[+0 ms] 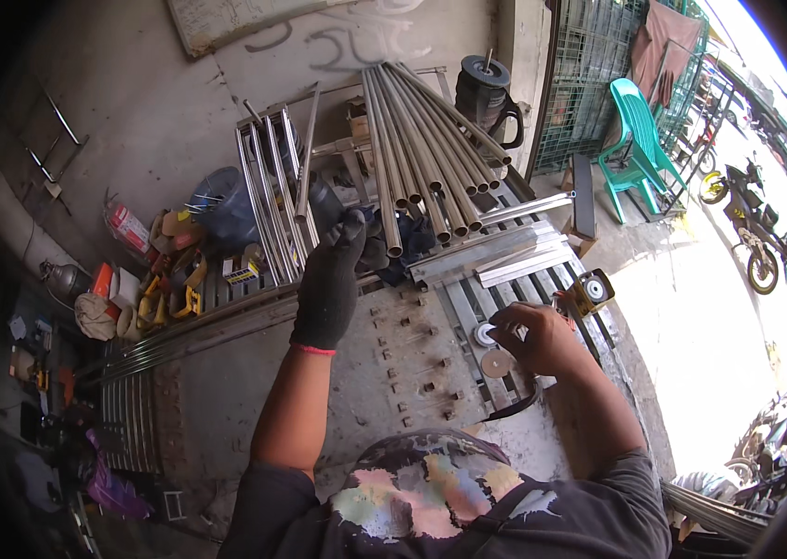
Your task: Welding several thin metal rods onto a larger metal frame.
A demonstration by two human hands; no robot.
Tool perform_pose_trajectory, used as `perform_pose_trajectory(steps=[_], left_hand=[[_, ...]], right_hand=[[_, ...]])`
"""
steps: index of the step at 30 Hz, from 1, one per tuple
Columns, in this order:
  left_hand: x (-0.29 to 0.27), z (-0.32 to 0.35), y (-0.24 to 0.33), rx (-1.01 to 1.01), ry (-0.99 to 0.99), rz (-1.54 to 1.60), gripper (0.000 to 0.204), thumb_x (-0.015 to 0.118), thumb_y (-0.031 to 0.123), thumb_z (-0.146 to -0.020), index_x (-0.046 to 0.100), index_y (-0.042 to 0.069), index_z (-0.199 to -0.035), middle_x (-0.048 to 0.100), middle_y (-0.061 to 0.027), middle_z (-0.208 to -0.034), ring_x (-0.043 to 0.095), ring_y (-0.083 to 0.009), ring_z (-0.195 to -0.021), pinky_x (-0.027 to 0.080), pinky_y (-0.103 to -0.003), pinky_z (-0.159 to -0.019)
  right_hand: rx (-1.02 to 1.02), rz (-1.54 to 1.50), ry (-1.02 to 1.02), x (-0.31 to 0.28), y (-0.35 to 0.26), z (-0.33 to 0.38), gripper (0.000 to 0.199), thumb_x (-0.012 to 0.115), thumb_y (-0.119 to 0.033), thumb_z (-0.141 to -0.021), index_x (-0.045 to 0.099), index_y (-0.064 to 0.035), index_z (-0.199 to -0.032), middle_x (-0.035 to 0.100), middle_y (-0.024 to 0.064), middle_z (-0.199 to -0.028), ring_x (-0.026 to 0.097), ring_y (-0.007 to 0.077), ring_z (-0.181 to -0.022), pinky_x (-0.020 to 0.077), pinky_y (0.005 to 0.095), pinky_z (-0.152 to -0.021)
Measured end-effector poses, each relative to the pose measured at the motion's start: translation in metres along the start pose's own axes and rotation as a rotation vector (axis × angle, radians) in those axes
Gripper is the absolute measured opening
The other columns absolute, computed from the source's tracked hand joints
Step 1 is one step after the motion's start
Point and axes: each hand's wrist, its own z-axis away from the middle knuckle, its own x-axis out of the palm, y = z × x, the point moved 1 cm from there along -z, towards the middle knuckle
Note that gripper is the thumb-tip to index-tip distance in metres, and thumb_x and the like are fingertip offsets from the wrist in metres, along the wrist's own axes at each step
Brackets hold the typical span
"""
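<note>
Right hand, bare: grip closed on something small, unclear, above round grey metal discs on slatted steel worktop | Left hand, black glove: reaching farther, grip state indeterminate, near dark cloth | Beyond: bundle of round steel tubes leaning toward wall.

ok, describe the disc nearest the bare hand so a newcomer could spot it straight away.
Start at the slatted metal workbench, then go to its right end, below the bundle of round steel tubes. Just under the bare right hand lies a flat, dull brownish disc; the disc beside it is paler, whitish, with a ringed centre.
</note>
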Motion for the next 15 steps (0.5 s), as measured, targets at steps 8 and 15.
perform_pose_trajectory(steps=[8,15], left_hand=[[0.029,-0.019,0.016,-0.589,-0.305,1.053,0.045,0.059,0.045,-0.106,0.065,0.007,-0.130,0.074,-0.0116,-0.110,0.074,-0.0285,-0.097,0.063,-0.044,-0.084],[0.039,-0.030,0.014,-0.592,-0.314,1.056,0.042,0.057,0.039,-0.108,0.062,0.006,-0.132,0.073,-0.0075,-0.110,0.073,-0.0216,-0.098,0.062,-0.039,-0.082]], right_hand=[[0.023,-0.059,0.514,-0.006,-0.052,-0.051,0.017,0.073,-0.017,-0.099,0.073,-0.0004,-0.095,0.073,0.0130,-0.084,0.072,0.0216,-0.069,0.0556,0.0340,-0.068],[0.517,-1.007,0.042,-0.019,-0.043,-0.109,0.040,0.052,-0.040,-0.111,0.057,-0.0001,-0.116,0.072,0.0173,-0.087,0.072,0.0250,-0.066,0.0577,0.0359,-0.059]])
